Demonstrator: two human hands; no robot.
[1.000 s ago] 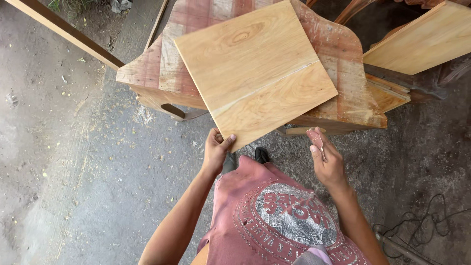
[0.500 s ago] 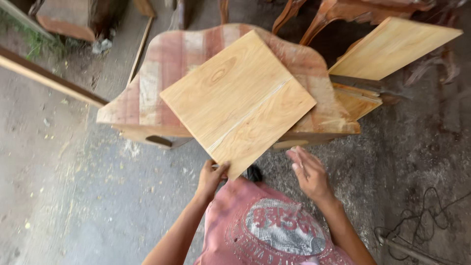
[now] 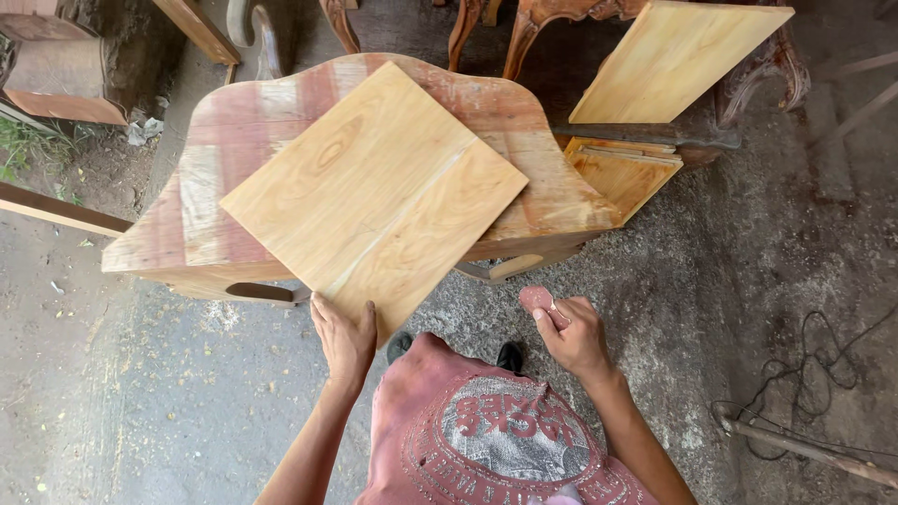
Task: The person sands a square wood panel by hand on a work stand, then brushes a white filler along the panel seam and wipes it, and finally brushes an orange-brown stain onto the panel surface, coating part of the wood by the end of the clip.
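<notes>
A pale square wooden board (image 3: 374, 192) lies turned like a diamond on a reddish curved-edged tabletop (image 3: 533, 150). My left hand (image 3: 343, 335) grips the board's near corner, fingers over its edge. My right hand (image 3: 569, 332) hovers apart from the board to the right, pinching a small pinkish-brown piece of sandpaper (image 3: 536, 298). My pink printed shirt fills the bottom centre.
Two more pale boards (image 3: 669, 61) lean at the upper right beside carved chair legs (image 3: 524, 23). A long plank (image 3: 56, 210) crosses the left edge. A black cable (image 3: 814, 360) and a stick (image 3: 804, 447) lie on the dusty concrete floor at right.
The view has tilted so the table and board sit lower and nearer. My left hand stays on the board's near corner. My right hand has stayed beside it with the sandpaper.
</notes>
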